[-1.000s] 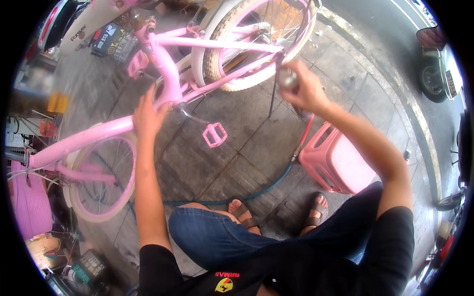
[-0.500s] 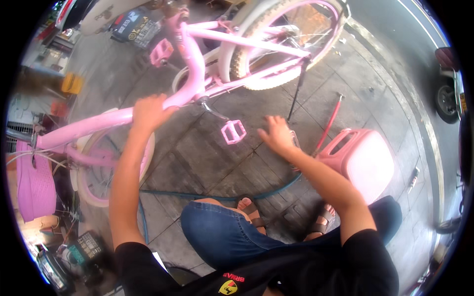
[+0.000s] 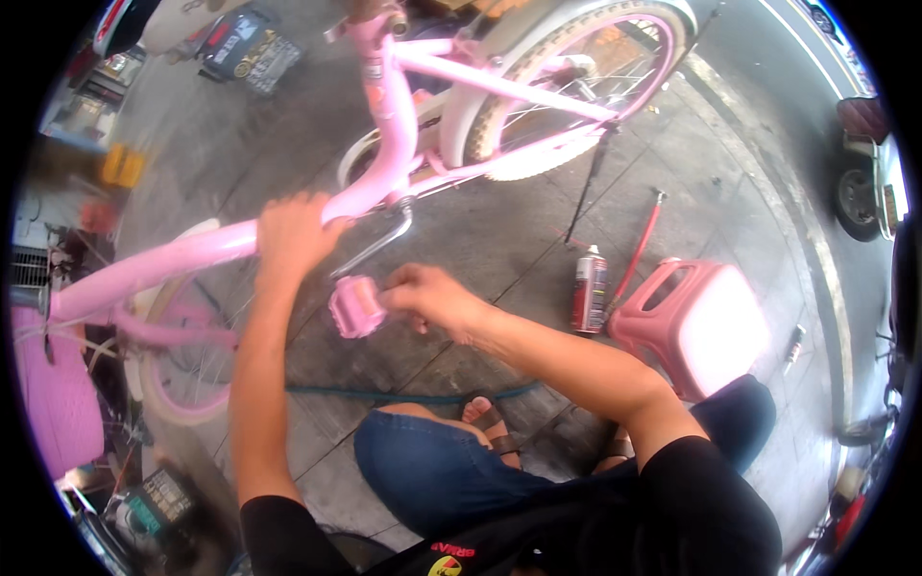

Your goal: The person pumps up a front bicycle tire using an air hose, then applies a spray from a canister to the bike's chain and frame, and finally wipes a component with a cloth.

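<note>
A pink bicycle [image 3: 386, 144] stands across the upper left, seen from above. My left hand [image 3: 293, 235] is wrapped over its thick pink frame tube [image 3: 173, 252]. Below the tube, a silver crank arm [image 3: 379, 242] slants down to the left and ends in a pink pedal [image 3: 356, 307]. My right hand [image 3: 432, 300] is at the right edge of that pedal, with its fingers curled and the fingertips against it, slightly blurred. The white-walled rear wheel [image 3: 576, 96] is at the top, and the kickstand [image 3: 593, 182] comes down to the pavement.
To the right stand a spray can [image 3: 589, 290], a red hose-like rod [image 3: 642, 245] and a pink plastic stool [image 3: 711, 326]. A blue-green hose [image 3: 403, 395] crosses the paving by my sandalled feet. Dark boxes lie at the left, and a parked scooter [image 3: 869, 182] is at the far right.
My right hand has moved left to the pedal. The crank has turned, bringing the pedal left and down. The spray can, mostly hidden before by my arm, now shows.
</note>
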